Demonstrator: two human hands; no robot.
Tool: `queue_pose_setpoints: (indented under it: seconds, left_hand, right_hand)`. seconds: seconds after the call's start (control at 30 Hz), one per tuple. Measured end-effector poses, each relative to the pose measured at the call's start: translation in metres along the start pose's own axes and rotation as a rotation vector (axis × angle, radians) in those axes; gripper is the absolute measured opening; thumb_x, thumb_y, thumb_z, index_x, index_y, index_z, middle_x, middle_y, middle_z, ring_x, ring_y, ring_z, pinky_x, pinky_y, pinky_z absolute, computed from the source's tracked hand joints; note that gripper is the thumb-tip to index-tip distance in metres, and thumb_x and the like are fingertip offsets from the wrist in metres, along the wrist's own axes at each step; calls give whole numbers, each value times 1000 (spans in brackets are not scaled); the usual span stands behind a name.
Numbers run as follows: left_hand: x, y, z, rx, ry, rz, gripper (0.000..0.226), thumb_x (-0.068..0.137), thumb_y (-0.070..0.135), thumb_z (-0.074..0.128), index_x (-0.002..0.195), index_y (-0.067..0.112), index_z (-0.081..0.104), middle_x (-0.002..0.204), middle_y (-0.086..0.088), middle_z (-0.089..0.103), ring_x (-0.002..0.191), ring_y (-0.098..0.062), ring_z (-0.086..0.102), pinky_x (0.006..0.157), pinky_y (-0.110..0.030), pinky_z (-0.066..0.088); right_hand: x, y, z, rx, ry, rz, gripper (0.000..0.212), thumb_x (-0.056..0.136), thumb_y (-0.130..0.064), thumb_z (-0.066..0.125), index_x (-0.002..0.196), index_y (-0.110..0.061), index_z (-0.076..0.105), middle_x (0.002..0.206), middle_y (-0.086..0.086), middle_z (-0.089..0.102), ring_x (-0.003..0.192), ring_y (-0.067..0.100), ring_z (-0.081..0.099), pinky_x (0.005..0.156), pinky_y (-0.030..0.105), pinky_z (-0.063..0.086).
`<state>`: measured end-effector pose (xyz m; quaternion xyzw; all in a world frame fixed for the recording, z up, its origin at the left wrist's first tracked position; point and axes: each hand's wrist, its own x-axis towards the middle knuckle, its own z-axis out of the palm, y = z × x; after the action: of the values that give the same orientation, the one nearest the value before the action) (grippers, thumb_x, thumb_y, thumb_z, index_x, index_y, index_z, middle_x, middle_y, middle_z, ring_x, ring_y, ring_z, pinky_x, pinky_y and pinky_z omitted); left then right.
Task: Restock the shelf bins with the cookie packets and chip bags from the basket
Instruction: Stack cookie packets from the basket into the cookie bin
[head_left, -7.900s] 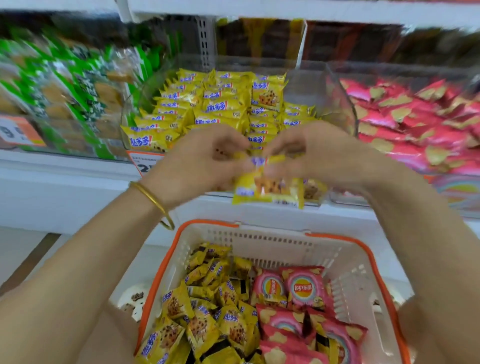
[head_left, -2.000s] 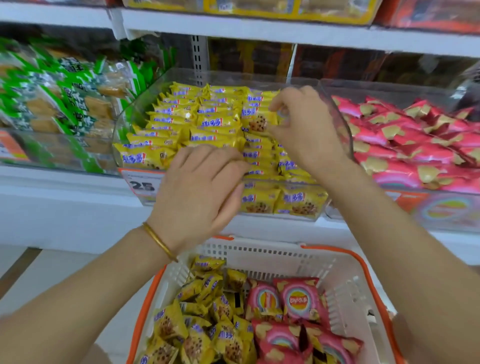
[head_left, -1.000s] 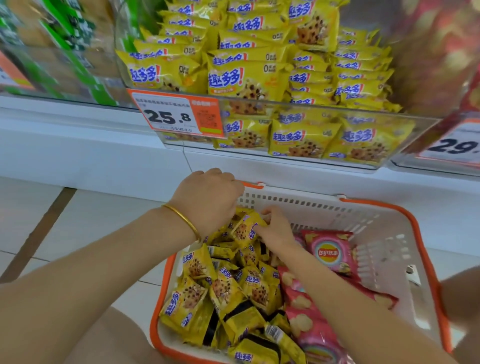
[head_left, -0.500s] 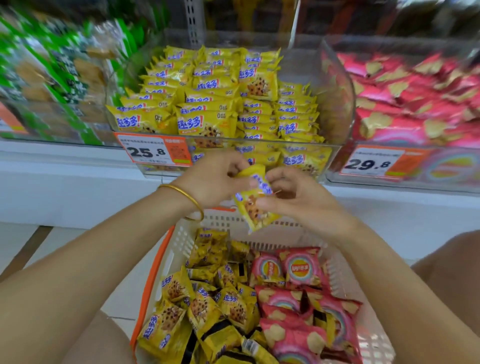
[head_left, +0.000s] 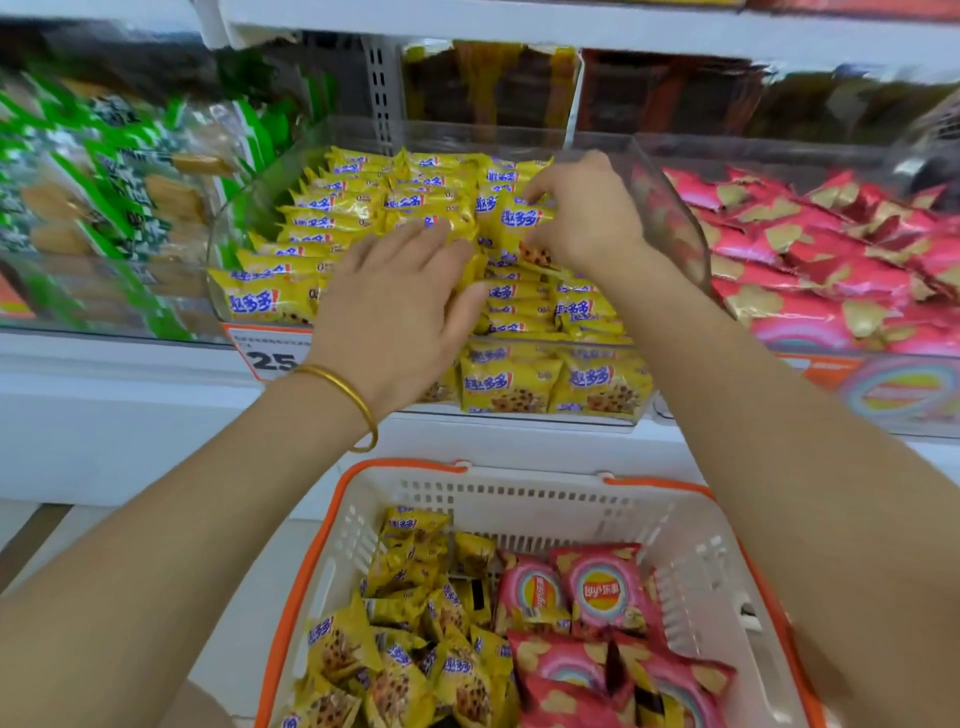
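Observation:
A clear shelf bin (head_left: 670, 223) holds rows of yellow cookie packets (head_left: 332, 223). My right hand (head_left: 587, 213) pinches one yellow cookie packet (head_left: 519, 221) upright over the bin's middle rows. My left hand (head_left: 400, 306) lies flat with straight fingers on the packets at the bin's front. Below, a white basket with an orange rim (head_left: 524, 506) holds several loose yellow cookie packets (head_left: 400, 654) on its left and pink chip bags (head_left: 597, 592) on its right.
To the right stands a second clear bin of pink chip bags (head_left: 831, 260). Green snack packs (head_left: 104, 197) fill the bin to the left. An orange price tag (head_left: 270, 353) hangs on the cookie bin's front. A white shelf (head_left: 519, 26) runs above.
Both hands rose from above the basket to the cookie bin. The right hand carried the yellow packet up into the bin, and the left hand let go and now lies flat on the front rows.

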<state>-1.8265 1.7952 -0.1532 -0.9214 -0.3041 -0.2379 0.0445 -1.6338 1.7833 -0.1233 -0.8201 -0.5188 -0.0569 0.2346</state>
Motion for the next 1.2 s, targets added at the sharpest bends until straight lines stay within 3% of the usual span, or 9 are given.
queue_pose_setpoints:
  seconds: [0.17, 0.33, 0.5, 0.67, 0.77, 0.87, 0.97, 1.1, 1.2]
  left_hand:
    - [0, -4, 11, 82, -4, 36, 58, 94, 43, 23, 132, 12, 53, 135, -11, 56, 126, -29, 49, 104, -48, 33]
    - [1, -6, 13, 106, 7, 56, 54, 95, 40, 27, 131, 11, 54, 131, -10, 58, 124, -29, 51, 102, -47, 34]
    - [0, -8, 14, 74, 24, 66, 54, 95, 40, 28, 133, 11, 53, 135, -9, 55, 127, -29, 48, 105, -45, 30]
    - [-13, -5, 4, 16, 196, 180, 41, 94, 29, 40, 120, 7, 61, 130, -11, 58, 119, -32, 49, 101, -45, 34]
    - [-32, 6, -7, 5, 281, 261, 30, 92, 22, 44, 108, 6, 65, 116, -11, 63, 103, -34, 55, 84, -43, 39]
    - [-60, 12, -11, -45, 204, 345, 22, 90, 11, 47, 95, 2, 66, 100, -14, 64, 88, -35, 58, 71, -44, 45]
    - [-87, 8, -1, -21, -9, 309, 22, 87, 16, 44, 88, 7, 64, 94, -9, 62, 83, -30, 54, 61, -39, 45]
    - [-110, -6, 21, 32, -325, 231, 35, 82, 26, 34, 87, 11, 65, 88, -6, 62, 77, -28, 60, 44, -36, 49]
    - [-116, -11, 31, 78, -488, 150, 50, 86, 34, 22, 101, 12, 65, 100, -6, 61, 90, -27, 61, 55, -38, 52]
  right_hand:
    - [23, -8, 11, -10, -14, -129, 44, 83, -21, 71, 125, -26, 60, 128, 13, 42, 121, 32, 41, 101, 33, 36]
    - [25, -4, 17, -170, -93, -194, 45, 86, -34, 66, 129, -38, 54, 129, 5, 47, 126, 30, 34, 100, 42, 34]
    - [19, -1, 3, -149, -8, -178, 52, 85, -26, 68, 133, -30, 49, 126, 2, 55, 123, 29, 37, 98, 43, 36]
    - [-2, -2, -7, -131, 73, -210, 44, 85, -19, 66, 127, -24, 54, 121, 2, 58, 118, 28, 43, 94, 39, 39]
    - [-31, -5, -19, -22, 138, -237, 36, 83, -16, 64, 117, -22, 59, 110, 2, 59, 103, 22, 52, 88, 36, 42]
    - [-94, -11, -23, 228, 140, -281, 25, 79, -10, 64, 101, -20, 65, 86, -5, 55, 70, 5, 47, 74, 31, 43]
    - [-152, -8, 14, 357, -51, -239, 17, 81, -10, 65, 95, -19, 67, 76, -7, 57, 64, 3, 48, 69, 30, 44]
    - [-196, -5, 113, 246, -633, -200, 20, 92, -16, 55, 110, -16, 62, 105, 3, 64, 97, 21, 59, 74, 28, 43]
    - [-212, -11, 188, 270, -813, -129, 39, 94, -7, 46, 133, -14, 48, 132, 7, 53, 111, 23, 53, 75, 25, 37]
